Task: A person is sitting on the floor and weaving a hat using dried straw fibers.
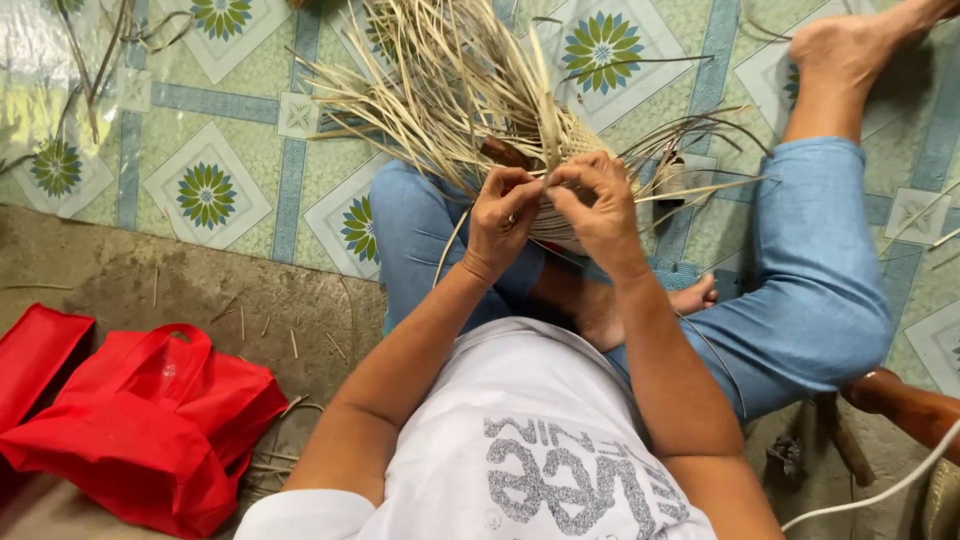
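Seated weaver: L hand [500, 215] & R hand [598, 205] fingers pinched on thin straw strips [440, 90] at half-woven basket [575, 150]; light, springy, likely brittle — grip near weave.

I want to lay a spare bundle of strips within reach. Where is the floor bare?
Bare patches: the patterned tiles left of the left knee, and the concrete strip between tiles and red bags. Crowded: the lap, where both hands work the woven piece and loose strips fan out.

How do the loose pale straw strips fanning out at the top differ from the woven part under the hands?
The loose pale straw strips splay apart, long and free; the tightly woven straw piece is interlaced into a compact surface. The strips spread over the tiled floor; the woven piece sits by the left hand and right hand. Both share one pale colour.
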